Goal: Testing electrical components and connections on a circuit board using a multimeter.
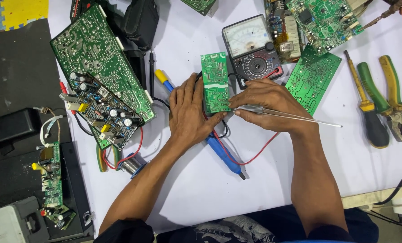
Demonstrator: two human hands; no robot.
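Note:
A small green circuit board [215, 82] lies solder side up in the middle of the white table. My left hand [189, 110] rests flat beside it, with the thumb touching the board's lower edge. My right hand [266, 103] grips metal tweezers [291, 115] whose tips point at the board's lower right corner; their long end sticks out to the right. A blue soldering iron [221, 150] with a yellow collar runs under my left hand. Just behind the board sits an analog multimeter [252, 49], its red and black leads trailing under my hands.
Large green circuit boards [97, 54] lie at the left, another green board [311, 78] at the right, and one more at the top right [324, 20]. A screwdriver [367, 108] and pliers [390, 96] lie far right. A solder spool [131, 165] sits lower left.

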